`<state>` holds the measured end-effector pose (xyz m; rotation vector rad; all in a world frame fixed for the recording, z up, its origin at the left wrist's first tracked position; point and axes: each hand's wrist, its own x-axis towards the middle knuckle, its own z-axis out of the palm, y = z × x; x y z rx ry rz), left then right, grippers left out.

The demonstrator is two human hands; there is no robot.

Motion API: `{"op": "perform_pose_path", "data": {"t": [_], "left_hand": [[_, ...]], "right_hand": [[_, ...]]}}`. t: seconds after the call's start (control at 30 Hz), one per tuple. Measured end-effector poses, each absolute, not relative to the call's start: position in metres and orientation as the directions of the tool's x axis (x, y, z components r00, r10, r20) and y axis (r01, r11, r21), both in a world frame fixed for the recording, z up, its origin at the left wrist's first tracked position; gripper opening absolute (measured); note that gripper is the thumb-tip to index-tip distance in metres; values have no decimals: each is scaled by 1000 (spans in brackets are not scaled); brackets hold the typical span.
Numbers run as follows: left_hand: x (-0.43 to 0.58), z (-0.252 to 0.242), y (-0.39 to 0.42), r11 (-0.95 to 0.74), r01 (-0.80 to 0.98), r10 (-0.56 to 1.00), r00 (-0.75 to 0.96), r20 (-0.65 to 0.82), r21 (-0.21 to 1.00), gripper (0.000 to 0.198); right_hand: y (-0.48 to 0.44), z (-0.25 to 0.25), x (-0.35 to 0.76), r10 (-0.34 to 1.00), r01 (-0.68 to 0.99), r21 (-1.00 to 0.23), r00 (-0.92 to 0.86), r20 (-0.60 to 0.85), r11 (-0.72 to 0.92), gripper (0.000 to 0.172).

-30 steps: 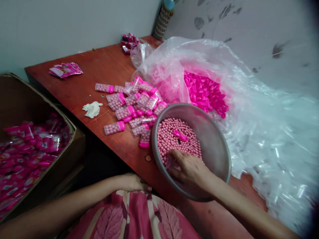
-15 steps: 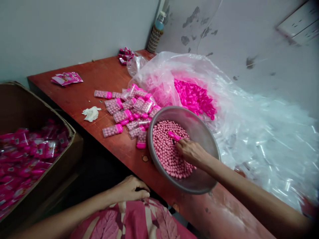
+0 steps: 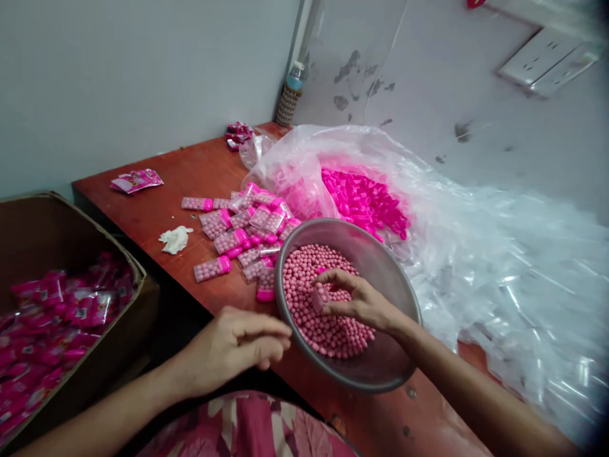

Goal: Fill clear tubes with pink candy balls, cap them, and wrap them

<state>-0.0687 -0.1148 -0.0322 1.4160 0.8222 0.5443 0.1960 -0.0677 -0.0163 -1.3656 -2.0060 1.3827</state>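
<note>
Small clear plastic tube (image 3: 320, 297), upright at frame centre, is pinched by the right hand (image 3: 361, 301) over round pink candy balls (image 3: 309, 311); the left hand (image 3: 238, 346), lower left, is loosely curled, empty.

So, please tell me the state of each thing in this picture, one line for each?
metal bowl: partly filled with pink balls.
small container: pinched in the right hand over the balls.
left hand: loosely curled, holding nothing visible, beside the bowl rim.
filled containers: capped, lying in a pile on the table.
plastic bag: open, pink caps inside.
cardboard box: open, holding pink packets.
</note>
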Motion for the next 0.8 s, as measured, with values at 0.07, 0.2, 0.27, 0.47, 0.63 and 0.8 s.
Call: {"op": "perform_pose_path", "data": {"t": [0.07, 0.2, 0.27, 0.47, 0.63, 0.8], "left_hand": [[-54, -12, -93, 20, 129, 871, 486, -81, 991, 34], [-12, 7, -60, -154, 130, 856, 513, 67, 979, 46], [8, 6, -52, -99, 56, 809, 586, 48, 994, 43], [36, -8, -41, 263, -158, 700, 710, -76, 952, 34], [40, -5, -36, 260, -87, 694, 709, -124, 962, 32], [40, -8, -33, 161, 22, 726, 674, -134, 987, 26]], "right_hand": [[-71, -9, 199, 875, 323, -944, -436, -210, -66, 40], [-76, -4, 205, 920, 59, -992, -371, -127, -114, 44], [-77, -3, 210, 935, 32, -996, -343, -92, -86, 43], [-79, 9, 229, 956, 123, -992, -292, -22, 15, 32], [-77, 20, 238, 931, 333, -936, -364, -15, 115, 23], [-83, 15, 238, 924, 234, -972, -367, -104, -17, 26]]}}
